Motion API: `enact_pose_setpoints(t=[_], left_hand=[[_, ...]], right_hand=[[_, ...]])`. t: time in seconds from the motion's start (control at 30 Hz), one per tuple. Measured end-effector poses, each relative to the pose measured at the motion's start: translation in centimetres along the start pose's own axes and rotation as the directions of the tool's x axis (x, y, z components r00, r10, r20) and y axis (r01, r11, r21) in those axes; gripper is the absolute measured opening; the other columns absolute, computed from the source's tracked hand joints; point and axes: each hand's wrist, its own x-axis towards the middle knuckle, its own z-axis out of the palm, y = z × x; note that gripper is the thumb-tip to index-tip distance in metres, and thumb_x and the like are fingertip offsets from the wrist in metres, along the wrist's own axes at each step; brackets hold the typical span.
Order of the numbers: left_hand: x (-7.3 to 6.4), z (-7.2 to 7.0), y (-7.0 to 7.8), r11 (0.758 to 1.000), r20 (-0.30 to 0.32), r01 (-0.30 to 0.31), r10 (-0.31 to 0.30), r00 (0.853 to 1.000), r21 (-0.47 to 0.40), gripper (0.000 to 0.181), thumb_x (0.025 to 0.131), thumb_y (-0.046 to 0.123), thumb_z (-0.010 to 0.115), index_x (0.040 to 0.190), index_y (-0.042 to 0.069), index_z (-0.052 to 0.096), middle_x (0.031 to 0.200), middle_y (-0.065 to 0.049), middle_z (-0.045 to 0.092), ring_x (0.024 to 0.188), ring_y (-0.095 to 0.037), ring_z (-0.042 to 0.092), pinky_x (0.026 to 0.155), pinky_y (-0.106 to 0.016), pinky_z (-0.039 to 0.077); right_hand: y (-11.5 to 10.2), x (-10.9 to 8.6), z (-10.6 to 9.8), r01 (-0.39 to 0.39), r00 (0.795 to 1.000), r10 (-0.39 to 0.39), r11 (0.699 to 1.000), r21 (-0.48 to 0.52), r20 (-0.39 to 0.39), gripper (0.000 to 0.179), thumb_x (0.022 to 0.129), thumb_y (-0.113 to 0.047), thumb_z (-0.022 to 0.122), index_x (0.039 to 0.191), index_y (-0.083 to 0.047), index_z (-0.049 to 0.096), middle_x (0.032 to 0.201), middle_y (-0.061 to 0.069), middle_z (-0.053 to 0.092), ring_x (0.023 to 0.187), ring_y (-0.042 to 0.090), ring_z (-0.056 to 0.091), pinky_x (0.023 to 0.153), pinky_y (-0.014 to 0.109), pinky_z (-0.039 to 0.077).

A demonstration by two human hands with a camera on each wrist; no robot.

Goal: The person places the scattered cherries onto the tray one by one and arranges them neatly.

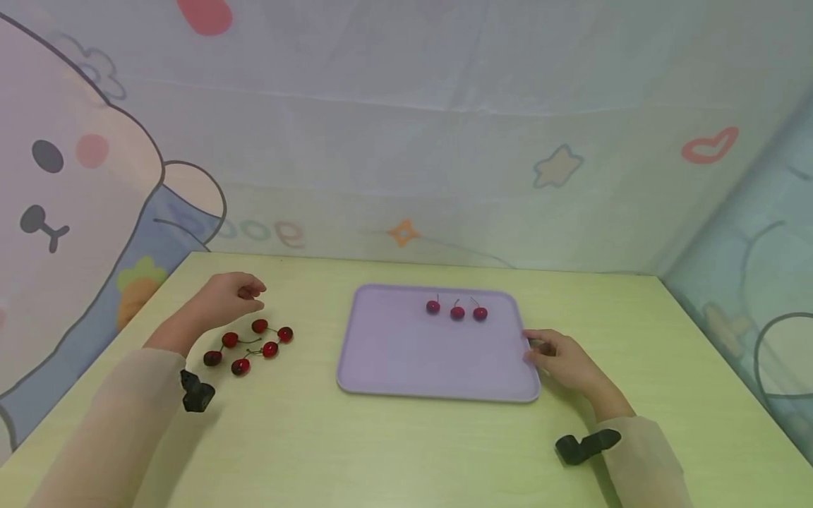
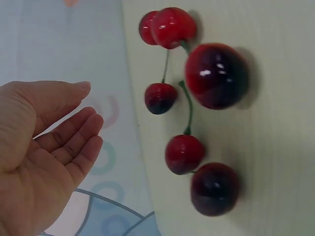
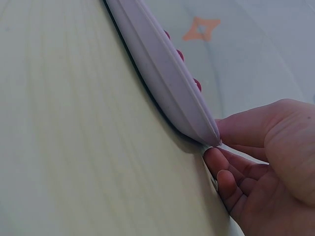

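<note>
My left hand hovers over the table's left side with nothing in its grasp, thumb and fingers apart in the left wrist view. Beneath and beside it lie several dark red cherries with green stems, some joined in pairs. A shallow lilac tray lies flat at the middle of the table. Three cherries stand in a row near its far right corner, stems up. At the tray's right edge, my right hand pinches the rim; in the right wrist view the thumb is at the rim and the fingertips are just below.
The pale yellow-green table ends at a printed cloth backdrop behind it and at the sides. Black wrist cameras sit on both sleeves. A strip of bare table separates the loose cherries from the tray.
</note>
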Motion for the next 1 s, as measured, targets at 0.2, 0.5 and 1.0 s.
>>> enact_pose_setpoints(t=[0.2,0.5,1.0], left_hand=[[-0.2,1.0,-0.7,1.000,0.055,0.009,-0.011,0.998,0.021,0.033,0.090,0.010,0.060,0.116,-0.010,0.059,0.110,-0.026,0.062,0.101,-0.037,0.057,0.085,-0.050,0.049],[-0.3,2.1,-1.3,0.999,0.111,0.047,-0.047,0.993,0.006,0.034,0.083,0.002,0.061,0.115,-0.009,0.060,0.103,-0.021,0.062,0.093,-0.032,0.058,0.076,-0.043,0.050],[-0.1,3.0,-2.0,0.999,0.111,0.001,-0.006,0.994,0.044,0.026,0.082,0.004,0.068,0.105,-0.008,0.064,0.092,-0.016,0.064,0.083,-0.027,0.057,0.072,-0.039,0.050]], right_hand=[[0.0,-0.1,-0.1,0.001,1.000,-0.001,1.000,0.013,0.001,0.045,0.092,-0.011,0.063,0.133,0.006,0.052,0.101,0.014,0.060,0.089,0.021,0.051,0.073,0.029,0.044],[0.0,0.1,-0.1,0.007,1.000,-0.007,1.000,0.003,-0.004,0.045,0.092,-0.012,0.063,0.133,0.005,0.053,0.101,0.013,0.060,0.088,0.021,0.050,0.074,0.030,0.044],[-0.1,-0.1,0.0,0.003,1.000,-0.003,1.000,0.015,-0.002,0.045,0.092,-0.012,0.063,0.132,0.005,0.053,0.102,0.014,0.060,0.089,0.021,0.051,0.074,0.030,0.044]])
